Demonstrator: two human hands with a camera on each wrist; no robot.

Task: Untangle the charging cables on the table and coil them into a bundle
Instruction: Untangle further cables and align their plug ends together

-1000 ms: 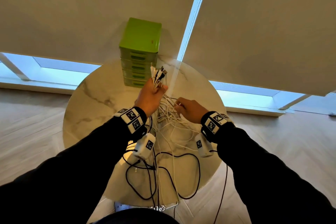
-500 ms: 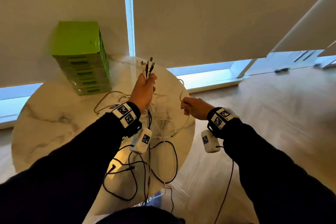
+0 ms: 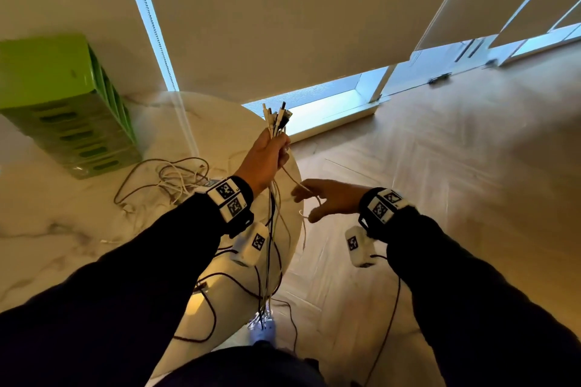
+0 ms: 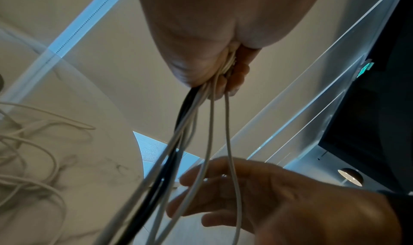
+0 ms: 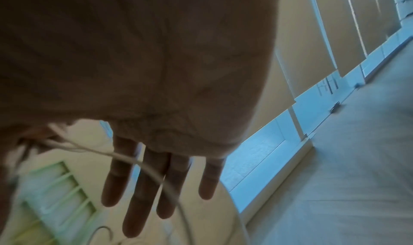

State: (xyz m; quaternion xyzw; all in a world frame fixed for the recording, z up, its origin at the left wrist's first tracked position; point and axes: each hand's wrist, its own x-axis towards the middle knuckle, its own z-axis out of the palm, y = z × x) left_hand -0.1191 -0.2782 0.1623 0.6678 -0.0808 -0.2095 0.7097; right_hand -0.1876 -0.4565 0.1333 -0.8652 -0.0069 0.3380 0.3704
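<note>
Your left hand [image 3: 265, 156] is raised above the right edge of the round marble table [image 3: 63, 229], fingers curled tight around a bundle of charging cables [image 3: 273, 198]. Their plug ends [image 3: 278, 116], white and black, fan upward out of the top of your fist. Below the fist the white and black cords hang straight down past your wrist toward the near edge of the table and the floor; the left wrist view shows them leaving the bottom of the fist, with two thin white strands hanging a little apart from the rest. Your right hand [image 3: 330, 198] is lower and to the right, just off the table's edge, fingers straight and spread apart. One thin white cable [image 5: 143, 164] drapes across those fingers; it is not gripped. More loose cables [image 3: 169, 179], mostly white, lie in a tangle on the table to the left of your left wrist, and black loops [image 3: 213, 308] lie on the near part of the table. A green drawer unit [image 3: 63, 104] stands at the far left of the table, against the wall.
</note>
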